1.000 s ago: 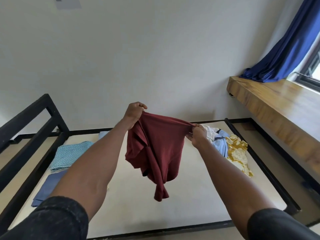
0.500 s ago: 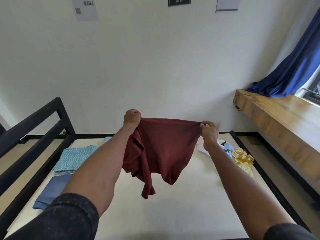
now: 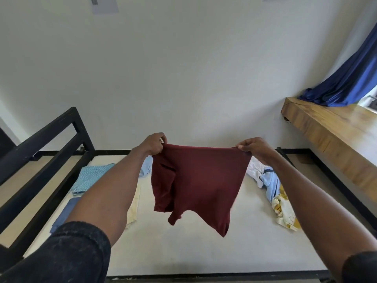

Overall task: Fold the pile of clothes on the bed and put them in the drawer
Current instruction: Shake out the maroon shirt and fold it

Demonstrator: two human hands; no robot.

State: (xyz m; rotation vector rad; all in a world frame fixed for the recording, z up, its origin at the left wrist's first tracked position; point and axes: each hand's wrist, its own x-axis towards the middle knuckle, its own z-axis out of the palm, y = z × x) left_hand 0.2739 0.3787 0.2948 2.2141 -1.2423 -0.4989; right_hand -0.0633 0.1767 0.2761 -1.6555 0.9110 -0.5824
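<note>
Arms reach forward, raised over the bed (image 3: 183, 252); left hand (image 3: 153, 144) and right hand (image 3: 254, 147) each pinch a top corner of the maroon shirt (image 3: 199, 184) with curled fingers, stretching it taut.

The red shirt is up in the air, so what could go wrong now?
The red shirt hangs bunched on its left side, so it might fold crooked unless shaken flat. The left hand and right hand grip only its top edge; a corner could slip. Lowered carelessly, it might land on the unfolded clothes.
</note>
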